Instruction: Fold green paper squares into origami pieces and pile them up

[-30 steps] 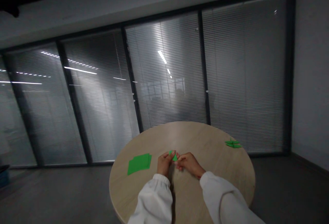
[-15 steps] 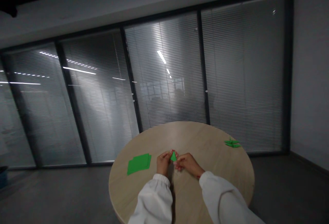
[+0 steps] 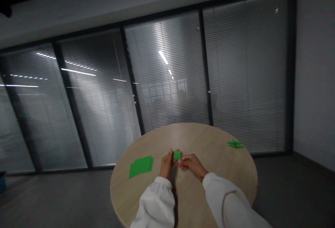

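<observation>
A small folded piece of green paper (image 3: pixel 177 155) is held up between my two hands, over the middle of the table. My left hand (image 3: pixel 166 163) pinches its left side, fingers curled behind it. From the right, my right hand (image 3: pixel 192 165) grips the lower right edge between thumb and fingertips. The paper shows a roughly four-sided flat face; its finer folds are too small to make out. To the left of my left hand lies a stack of flat green paper sheets (image 3: pixel 141 167).
Near the right edge of the round wooden table (image 3: pixel 191 133) sit several folded green paper pieces (image 3: pixel 235 144). Beyond the table stands a glass partition with blinds (image 3: pixel 170 105). A blue bin (image 3: pixel 2 182) is partly visible on the floor at far left.
The green paper between my hands showed a triangular face before and now shows a wider, four-sided one. Both hands stay in nearly the same place. The view has shifted slightly.
</observation>
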Demonstrator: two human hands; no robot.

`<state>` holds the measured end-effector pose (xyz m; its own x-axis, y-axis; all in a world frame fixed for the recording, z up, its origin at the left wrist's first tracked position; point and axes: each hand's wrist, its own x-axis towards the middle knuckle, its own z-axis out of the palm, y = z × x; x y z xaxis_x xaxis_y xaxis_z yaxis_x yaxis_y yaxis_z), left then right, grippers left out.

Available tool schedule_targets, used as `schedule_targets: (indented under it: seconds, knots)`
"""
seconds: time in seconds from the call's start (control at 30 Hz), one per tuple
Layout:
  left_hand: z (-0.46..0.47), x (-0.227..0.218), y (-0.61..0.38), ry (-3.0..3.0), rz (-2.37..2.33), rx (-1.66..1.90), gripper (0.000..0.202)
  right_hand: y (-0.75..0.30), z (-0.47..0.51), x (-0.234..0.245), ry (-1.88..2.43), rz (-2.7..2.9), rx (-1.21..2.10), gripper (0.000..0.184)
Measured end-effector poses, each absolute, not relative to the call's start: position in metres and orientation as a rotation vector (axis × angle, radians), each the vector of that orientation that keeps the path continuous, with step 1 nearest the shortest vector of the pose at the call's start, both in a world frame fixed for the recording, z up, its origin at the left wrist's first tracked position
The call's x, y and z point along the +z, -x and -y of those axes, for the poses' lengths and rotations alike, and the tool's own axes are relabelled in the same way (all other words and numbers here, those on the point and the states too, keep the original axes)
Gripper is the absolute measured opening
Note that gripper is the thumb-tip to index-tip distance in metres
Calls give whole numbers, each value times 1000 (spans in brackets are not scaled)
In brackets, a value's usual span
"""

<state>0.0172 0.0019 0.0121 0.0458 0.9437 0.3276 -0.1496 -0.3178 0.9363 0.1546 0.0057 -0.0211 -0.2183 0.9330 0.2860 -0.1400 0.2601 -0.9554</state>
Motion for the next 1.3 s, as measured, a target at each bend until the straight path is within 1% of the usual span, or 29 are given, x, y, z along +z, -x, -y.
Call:
schedule_targets:
  seconds: [0.13, 0.23, 0.37, 0.5, 0.53, 0.63, 0.7, 0.83, 0.93, 1.13, 1.3]
  knots:
    - [-2, 12, -17, -1411, -806, 1438, 53, -157, -6, -20, 757, 1379, 1129, 35]
    - [-2, 14, -17, -1443, -828, 1451, 39, -157, -6, -19, 759, 1396, 1090, 36]
    - [0, 16, -17, -1515, -879, 1485, 27, -157, -7, -17, 716, 1429, 1018, 32]
    - [1, 16, -15, -1629, -942, 1545, 21, -159, -7, -13, 774, 1328, 804, 41]
    - [1, 15, -15, -1640, -960, 1553, 20, -160, -6, -11, 814, 1321, 716, 37]
    - [1, 13, -14, -1663, -996, 1537, 21, -163, -1, -5, 866, 1390, 487, 18]
    - [0, 12, -14, -1680, -1003, 1518, 20, -163, 3, -1, 868, 1443, 430, 15]
    - [0, 11, -16, -1667, -1020, 1516, 18, -162, 5, 0, 889, 1500, 403, 13]
    - [3, 15, -17, -1641, -1012, 1512, 23, -163, 2, 0, 867, 1483, 408, 15]
    - [7, 21, -14, -1633, -957, 1481, 23, -166, 0, 1, 793, 1492, 502, 20]
    - [0, 17, -7, -1614, -948, 1434, 24, -168, -2, 1, 760, 1547, 575, 19]
